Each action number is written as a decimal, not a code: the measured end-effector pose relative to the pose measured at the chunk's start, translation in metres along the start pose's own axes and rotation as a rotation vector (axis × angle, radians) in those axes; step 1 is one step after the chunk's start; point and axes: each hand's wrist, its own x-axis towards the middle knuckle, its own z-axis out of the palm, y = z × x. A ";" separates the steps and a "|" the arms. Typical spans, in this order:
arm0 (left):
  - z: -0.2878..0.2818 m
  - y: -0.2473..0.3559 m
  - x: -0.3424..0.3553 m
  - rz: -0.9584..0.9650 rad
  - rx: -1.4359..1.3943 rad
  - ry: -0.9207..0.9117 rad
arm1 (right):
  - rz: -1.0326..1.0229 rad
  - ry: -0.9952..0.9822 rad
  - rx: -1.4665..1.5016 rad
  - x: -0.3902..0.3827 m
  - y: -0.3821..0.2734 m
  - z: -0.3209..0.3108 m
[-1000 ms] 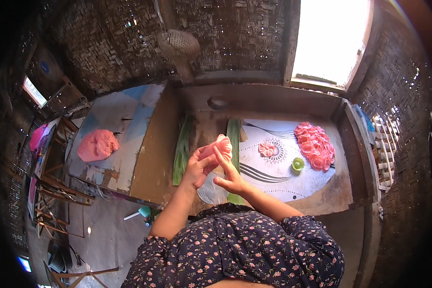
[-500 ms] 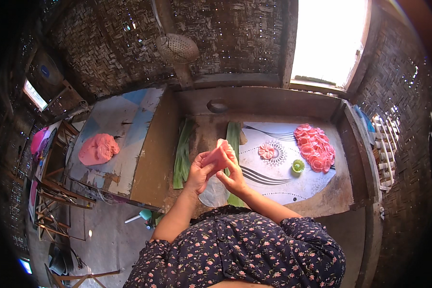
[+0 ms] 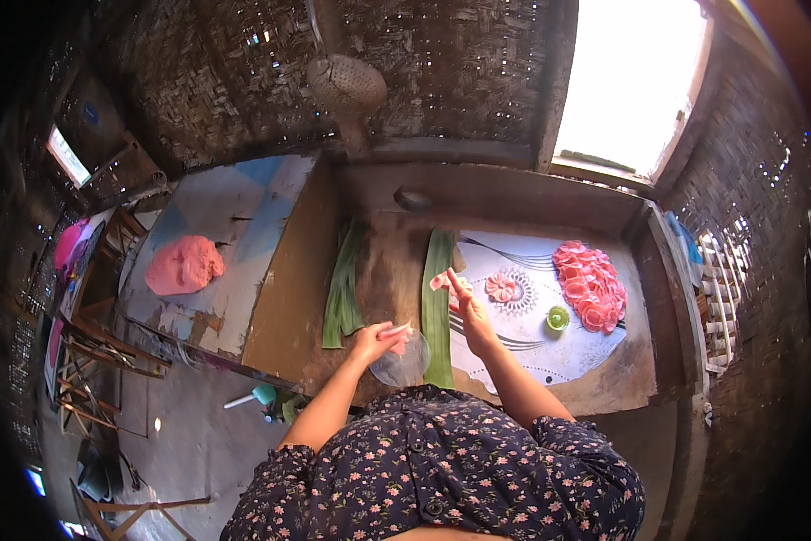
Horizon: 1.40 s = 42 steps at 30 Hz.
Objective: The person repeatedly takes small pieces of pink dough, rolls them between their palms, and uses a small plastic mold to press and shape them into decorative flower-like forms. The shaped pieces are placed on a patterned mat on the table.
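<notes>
Left hand (image 3: 369, 346) pinched on pink piece (image 3: 400, 343) over clear disc (image 3: 403, 368); right hand (image 3: 470, 316) fingers stretched, pink bit (image 3: 439, 282) at tips, grip unclear. Probably soft, light, tears easily; pinch edges gently.

Pink lump (image 3: 185, 267) — matt, uneven, dough-like. Pink discs (image 3: 591, 288) — thin, glossy. Clear round sheet (image 3: 400, 366) smooth, plastic-looking. Patterned board (image 3: 587, 357) smooth; leaf strips (image 3: 437, 316) ribbed. Left tabletop (image 3: 254, 236) worn, peeling; woven wall (image 3: 459, 72) rough, fibrous. Floral shirt (image 3: 432, 464) matt cloth.

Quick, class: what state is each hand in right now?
Left hand: closed, holding a pale pink piece.
Right hand: extended, small pink bit at its fingertips; grip cannot be told.
</notes>
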 end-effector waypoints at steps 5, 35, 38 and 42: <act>-0.009 0.036 0.004 -0.105 -1.016 -0.422 | 0.063 -0.449 0.131 -0.008 -0.030 0.009; -0.017 0.091 -0.028 -0.022 -1.509 -0.196 | 0.537 0.131 0.855 -0.021 -0.005 0.047; -0.013 0.090 -0.029 -0.034 -1.454 -0.143 | 0.461 0.215 0.772 -0.016 -0.007 0.046; -0.017 0.090 -0.031 -0.072 -1.363 -0.146 | 0.395 0.207 0.660 -0.010 -0.014 0.037</act>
